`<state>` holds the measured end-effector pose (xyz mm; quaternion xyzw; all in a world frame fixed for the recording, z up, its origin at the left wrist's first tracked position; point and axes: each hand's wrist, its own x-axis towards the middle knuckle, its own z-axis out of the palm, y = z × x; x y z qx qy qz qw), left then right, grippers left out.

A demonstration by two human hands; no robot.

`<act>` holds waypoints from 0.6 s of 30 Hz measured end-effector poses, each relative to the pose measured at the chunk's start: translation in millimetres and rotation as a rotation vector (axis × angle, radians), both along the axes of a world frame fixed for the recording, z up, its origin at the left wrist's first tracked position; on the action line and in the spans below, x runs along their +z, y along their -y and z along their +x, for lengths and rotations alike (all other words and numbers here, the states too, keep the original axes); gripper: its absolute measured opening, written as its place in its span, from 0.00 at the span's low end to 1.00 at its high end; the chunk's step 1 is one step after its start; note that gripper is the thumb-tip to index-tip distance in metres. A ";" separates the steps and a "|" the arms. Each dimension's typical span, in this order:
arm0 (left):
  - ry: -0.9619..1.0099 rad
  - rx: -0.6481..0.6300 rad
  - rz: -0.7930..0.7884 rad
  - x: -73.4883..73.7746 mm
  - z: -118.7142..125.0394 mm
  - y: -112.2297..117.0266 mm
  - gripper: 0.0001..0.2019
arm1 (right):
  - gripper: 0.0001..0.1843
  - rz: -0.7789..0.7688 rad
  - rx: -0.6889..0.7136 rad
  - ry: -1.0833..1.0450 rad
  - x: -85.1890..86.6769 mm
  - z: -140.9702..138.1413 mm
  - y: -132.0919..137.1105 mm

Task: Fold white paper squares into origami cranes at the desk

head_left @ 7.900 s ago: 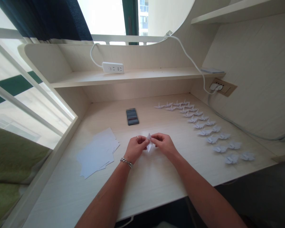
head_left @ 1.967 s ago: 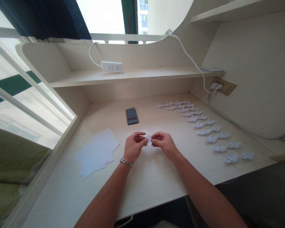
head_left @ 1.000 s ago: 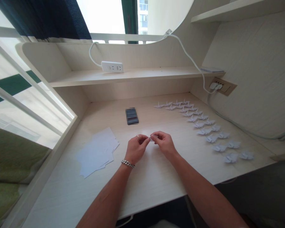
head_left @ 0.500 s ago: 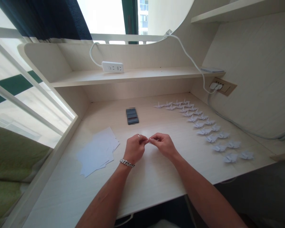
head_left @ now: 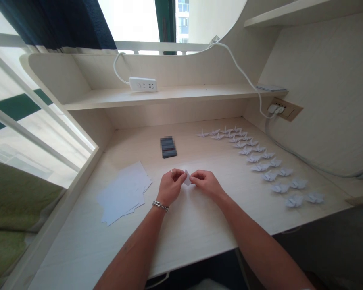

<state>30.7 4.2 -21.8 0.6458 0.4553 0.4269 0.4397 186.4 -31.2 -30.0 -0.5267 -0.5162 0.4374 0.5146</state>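
Head view: I logged the left hand (head_left: 169,186) and right hand (head_left: 206,184) over mid-desk (head_left: 199,229), the fingers of both pinched closed on the folded paper piece (head_left: 186,177) between them. Blank sheets (head_left: 124,193) lay left of the hands, paper cranes (head_left: 269,165) in rows right.

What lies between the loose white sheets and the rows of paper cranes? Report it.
Head view: the left hand and right hand, together pinching a small folded paper over the desk.

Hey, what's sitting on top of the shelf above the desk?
On the shelf lies a white power strip, left of middle, its cable looping up behind. At the far right end lies a flat pale item, too small to identify. The shelf beneath them is covered.
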 end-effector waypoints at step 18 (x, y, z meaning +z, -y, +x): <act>-0.205 0.066 0.025 3.0 13.2 4.6 0.08 | 0.08 0.047 0.129 0.167 4.3 11.9 -26.1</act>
